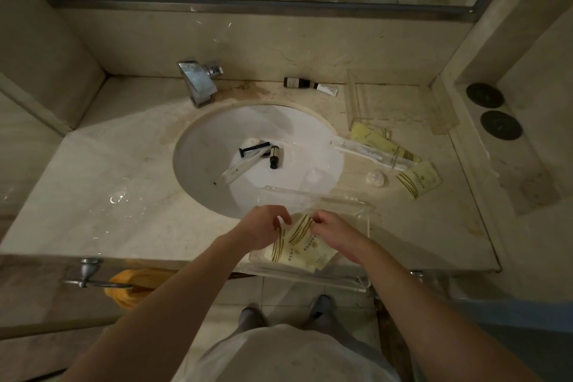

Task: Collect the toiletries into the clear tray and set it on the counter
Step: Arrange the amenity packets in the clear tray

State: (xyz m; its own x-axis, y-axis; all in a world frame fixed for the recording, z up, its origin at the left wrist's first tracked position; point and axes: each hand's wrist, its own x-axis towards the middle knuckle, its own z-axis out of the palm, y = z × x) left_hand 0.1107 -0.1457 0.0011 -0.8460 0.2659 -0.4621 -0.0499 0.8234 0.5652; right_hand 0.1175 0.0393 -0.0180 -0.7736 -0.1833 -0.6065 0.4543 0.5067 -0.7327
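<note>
A clear tray [313,195] sits at the counter's front edge, partly overhanging it, with yellow striped packets [297,248] inside. My left hand [263,228] and my right hand [333,228] are both over the tray, fingers curled and pinching the packets' top edges. In the sink [198,146] lie a blue razor [254,147], a small dark bottle [274,157], a white tube [238,170] and a round soap [250,142]. To the right on the counter lie more yellow packets [372,136], a wrapped toothbrush [369,152], a round soap [376,179] and another yellow packet [418,180].
A dark bottle [296,82] and a white tube [325,89] lie at the back wall beside a second clear tray [400,102]. The faucet [198,80] stands behind the sink. A yellow cloth [133,284] hangs on a rail below the counter.
</note>
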